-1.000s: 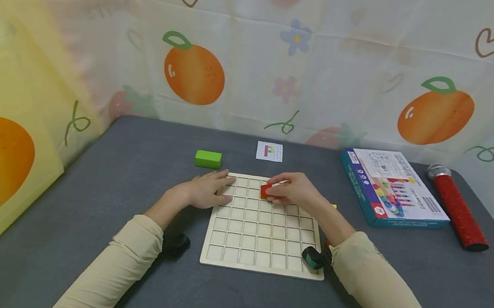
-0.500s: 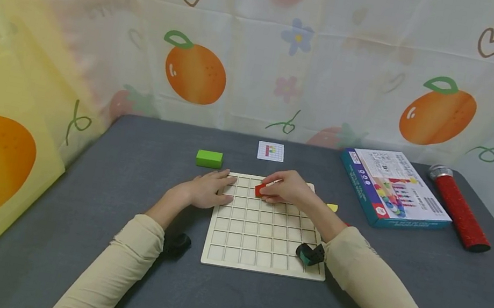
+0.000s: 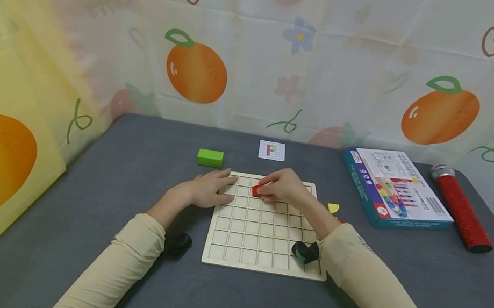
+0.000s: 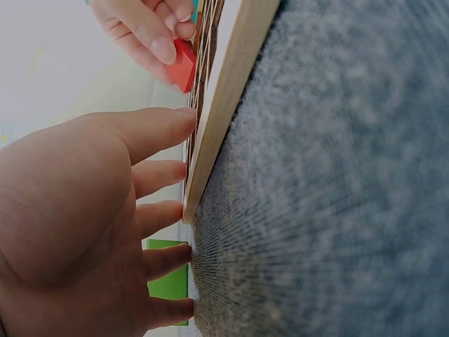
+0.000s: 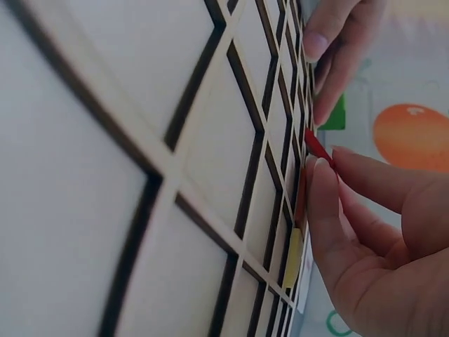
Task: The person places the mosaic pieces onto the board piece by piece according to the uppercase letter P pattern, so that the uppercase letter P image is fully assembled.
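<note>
A pale wooden grid board (image 3: 256, 243) lies on the dark table. Over its far rows my right hand (image 3: 288, 187) pinches a small red tile (image 3: 256, 191) between thumb and fingertips. In the right wrist view the red tile (image 5: 319, 147) is tilted, one edge right at the grid. A yellow piece (image 5: 293, 258) and an orange piece (image 5: 301, 200) sit on the board beside it, hidden by the hand in the head view. My left hand (image 3: 206, 190) rests spread at the board's far left edge, its fingertips (image 4: 172, 170) touching the rim.
Behind the board's left corner stands a green block (image 3: 210, 158). A printed grid card (image 3: 272, 150) lies at the back. Right of the board are a yellow half-round piece (image 3: 333, 208), a game box (image 3: 398, 190) and a red microphone (image 3: 463, 209).
My right hand has shifted a little to the left with the red tile. The yellow half-round piece has come into fuller view behind the forearm. My left hand stays in place.
</note>
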The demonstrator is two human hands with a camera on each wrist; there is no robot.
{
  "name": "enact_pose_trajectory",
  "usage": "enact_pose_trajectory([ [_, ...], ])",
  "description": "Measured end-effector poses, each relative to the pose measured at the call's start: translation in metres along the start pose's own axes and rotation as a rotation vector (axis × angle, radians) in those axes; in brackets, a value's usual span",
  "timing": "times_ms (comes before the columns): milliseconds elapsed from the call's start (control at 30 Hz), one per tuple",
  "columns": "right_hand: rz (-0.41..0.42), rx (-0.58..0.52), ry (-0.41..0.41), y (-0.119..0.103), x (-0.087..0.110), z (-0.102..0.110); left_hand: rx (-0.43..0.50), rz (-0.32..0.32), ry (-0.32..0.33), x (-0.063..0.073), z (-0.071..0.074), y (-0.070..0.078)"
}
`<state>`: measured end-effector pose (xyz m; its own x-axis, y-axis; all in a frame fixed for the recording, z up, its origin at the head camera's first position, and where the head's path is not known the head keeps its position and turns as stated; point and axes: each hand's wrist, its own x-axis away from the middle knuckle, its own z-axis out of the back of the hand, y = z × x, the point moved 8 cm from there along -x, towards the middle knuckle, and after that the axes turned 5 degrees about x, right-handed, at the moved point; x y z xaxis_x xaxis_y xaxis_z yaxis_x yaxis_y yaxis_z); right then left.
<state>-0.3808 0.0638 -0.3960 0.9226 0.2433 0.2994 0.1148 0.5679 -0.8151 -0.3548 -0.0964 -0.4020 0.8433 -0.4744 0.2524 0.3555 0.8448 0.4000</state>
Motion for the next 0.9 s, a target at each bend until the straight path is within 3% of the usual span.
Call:
enact_pose_trajectory([
  [467,0.037,0.062,0.044,-0.0064,0.0009,0.0007,-0.006,0.006,0.003,0.0001,-0.0003,-0.0002],
  [900,0.055,0.093,0.036,-0.0084,0.0024,0.0003,-0.004,0.001,0.006,0.0008,-0.0001,0.0005],
])
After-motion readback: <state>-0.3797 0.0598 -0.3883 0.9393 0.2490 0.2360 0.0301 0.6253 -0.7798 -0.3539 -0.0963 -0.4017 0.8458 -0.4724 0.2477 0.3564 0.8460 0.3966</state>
